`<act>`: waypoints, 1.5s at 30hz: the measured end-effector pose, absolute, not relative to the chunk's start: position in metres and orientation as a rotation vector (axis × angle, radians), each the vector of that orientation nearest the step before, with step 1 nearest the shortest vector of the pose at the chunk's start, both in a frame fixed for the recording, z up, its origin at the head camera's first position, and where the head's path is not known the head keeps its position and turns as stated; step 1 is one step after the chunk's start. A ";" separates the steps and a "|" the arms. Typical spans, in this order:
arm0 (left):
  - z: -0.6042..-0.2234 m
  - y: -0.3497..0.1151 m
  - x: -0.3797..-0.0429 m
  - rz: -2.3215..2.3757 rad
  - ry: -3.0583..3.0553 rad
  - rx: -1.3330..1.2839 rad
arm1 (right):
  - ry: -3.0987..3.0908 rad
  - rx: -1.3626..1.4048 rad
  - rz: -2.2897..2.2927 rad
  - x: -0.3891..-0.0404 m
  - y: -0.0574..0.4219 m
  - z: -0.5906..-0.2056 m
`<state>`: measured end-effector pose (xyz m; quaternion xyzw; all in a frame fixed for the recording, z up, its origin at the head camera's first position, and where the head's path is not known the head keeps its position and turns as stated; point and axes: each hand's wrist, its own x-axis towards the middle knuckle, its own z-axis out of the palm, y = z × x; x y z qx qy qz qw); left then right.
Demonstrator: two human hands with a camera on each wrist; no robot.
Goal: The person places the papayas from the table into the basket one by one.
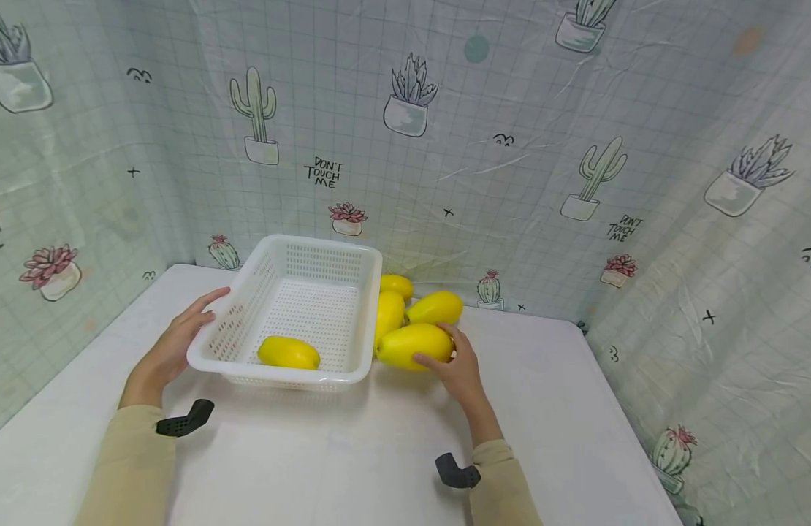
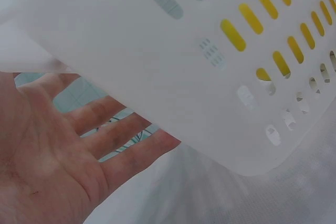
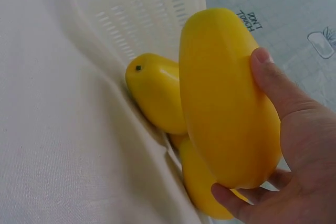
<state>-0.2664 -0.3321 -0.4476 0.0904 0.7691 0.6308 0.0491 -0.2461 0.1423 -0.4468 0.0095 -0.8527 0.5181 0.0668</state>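
- The right hand (image 1: 459, 365) grips a large yellow mango-like fruit (image 1: 413, 346), its thumb on one side and its fingertips curled around the end nearer the palm.
- That fruit is just outside the basket's right side, its far end close to the rim; whether its underside touches the table cannot be told.
- The left hand (image 1: 172, 347) is at the basket's outer left side, its fingers spread and mostly straight; in the left wrist view their tips pass partly behind the plastic.
- Between the hands is a white perforated plastic basket (image 1: 343, 376), rectangular, with a broad rim and slotted walls.
- Inside it, one yellow fruit (image 1: 288, 353) lies on its side by the near wall.
- Just beyond the gripped fruit, a second one (image 1: 435, 307) lies slanted, with another (image 1: 389, 314) beside the basket's right wall and a further one (image 1: 397, 286) behind, partly hidden.
- Beige sleeves (image 1: 132, 460) cover both forearms, with a dark angled piece (image 1: 185, 418) near each cuff.
- All this is over a white-covered table (image 1: 300, 453), backed by a grid-patterned curtain (image 1: 353, 95) printed with potted cacti.
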 end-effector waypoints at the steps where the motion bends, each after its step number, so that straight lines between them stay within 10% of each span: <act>1: -0.447 -0.332 -0.266 1.921 2.344 0.276 | -2.568 0.031 1.562 -0.246 0.142 -0.447; 45: -0.446 -0.332 -0.265 1.910 2.358 0.249 | -2.510 0.064 1.631 -0.244 0.130 -0.433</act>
